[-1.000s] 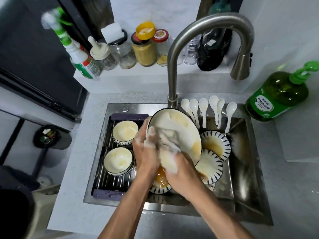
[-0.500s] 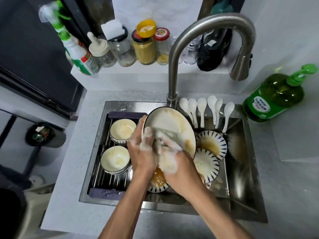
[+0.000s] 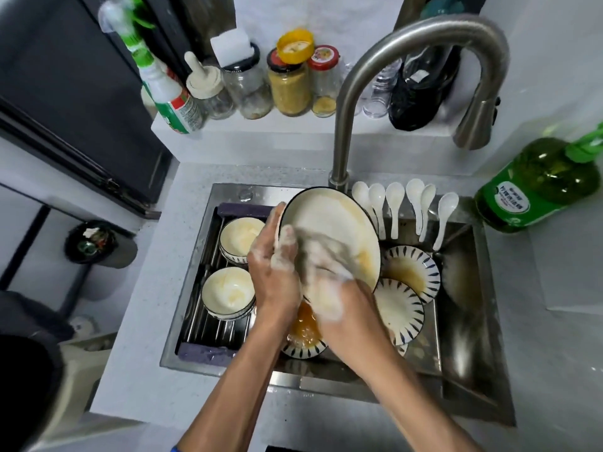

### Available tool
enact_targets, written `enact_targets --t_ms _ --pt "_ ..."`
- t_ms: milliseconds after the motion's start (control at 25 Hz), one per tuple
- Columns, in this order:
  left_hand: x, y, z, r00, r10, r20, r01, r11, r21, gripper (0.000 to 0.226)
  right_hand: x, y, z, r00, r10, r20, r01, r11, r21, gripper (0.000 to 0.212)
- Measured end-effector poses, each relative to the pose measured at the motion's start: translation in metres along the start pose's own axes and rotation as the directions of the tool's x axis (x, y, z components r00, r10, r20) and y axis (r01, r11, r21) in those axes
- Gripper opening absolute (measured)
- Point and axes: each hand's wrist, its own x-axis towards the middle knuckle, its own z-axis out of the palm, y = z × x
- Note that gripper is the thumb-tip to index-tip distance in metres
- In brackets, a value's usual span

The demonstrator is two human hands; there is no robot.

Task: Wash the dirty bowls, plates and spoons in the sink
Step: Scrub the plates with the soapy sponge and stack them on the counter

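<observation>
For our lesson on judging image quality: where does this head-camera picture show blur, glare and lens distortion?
Head view: motion blur smears the soapy right hand on the plate; glare streaks the sink wall; wide-angle distortion bends the tap and tilts the edge-placed green bottle.

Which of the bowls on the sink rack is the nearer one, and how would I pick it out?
Start at the steel sink; its left side holds a ribbed drying rack with purple ends. Two cream bowls sit on it, both smeared yellow inside. The nearer bowl sits closer to the person, just left of the soapy left hand; the other bowl lies beyond it, toward the faucet.
</observation>
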Motion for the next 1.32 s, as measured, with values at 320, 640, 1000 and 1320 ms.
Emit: enact_targets --t_ms 320,640,1000,1320 --pt "-0.036 -0.008 0.003 0.995 0.091 -0.042 -0.088 0.993 0.073 0.037 0.001 0.03 0.01 0.935 0.282 -0.216 -0.325 0.925 -0.197 0.05" --pt "-0.01 -0.002 -0.022 0.977 -0.19 -0.091 0.204 0.963 0.178 0.044 0.023 0.029 -0.022 0.863 0.502 0.056 -0.421 0.651 0.631 0.037" --pt "-0.006 -0.001 -0.023 0.971 -0.22 0.091 0.183 0.935 0.303 0.036 0.033 0.034 -0.034 0.91 0.408 0.075 -0.36 0.687 0.631 0.028" --pt "0.005 0.004 -0.024 0.991 -0.13 0.011 0.115 0.909 0.4 0.047 0.034 0.032 -0.036 0.872 0.489 0.02 -0.325 0.548 0.77 0.032"
